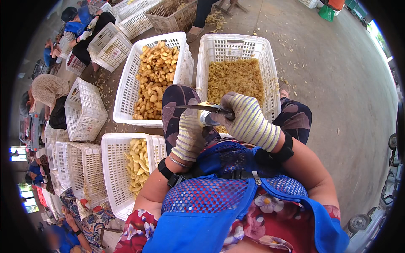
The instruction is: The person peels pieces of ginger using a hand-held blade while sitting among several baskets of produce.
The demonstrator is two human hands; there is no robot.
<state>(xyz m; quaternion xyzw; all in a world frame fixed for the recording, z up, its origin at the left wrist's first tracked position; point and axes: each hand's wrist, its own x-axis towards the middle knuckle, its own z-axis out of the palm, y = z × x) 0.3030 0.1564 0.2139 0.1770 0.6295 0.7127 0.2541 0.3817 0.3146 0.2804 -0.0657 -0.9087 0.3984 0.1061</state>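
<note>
- Crate [110,166] in white plastic, lower left, holds pale, peeled-looking pieces [138,162] beside our left forearm.
- Above it, a second white crate [128,80] holds brown, knobbly roots [155,80].
- Our gloved left hand [188,134] is curled closed, its fingers partly hidden, and we pinch a pale yellow root piece [204,104] at its upper edge, between our two hands.
- Just below the piece, we see something silvery [207,118]; we cannot tell what.
- Across the piece lies our knife [214,109], blade pointing left; we cannot tell whether its edge touches.
- Beyond, a third crate [268,55] contains brownish peelings [236,78].
- Our gloved right hand [249,120] wraps tightly around the dark knife handle.
</note>
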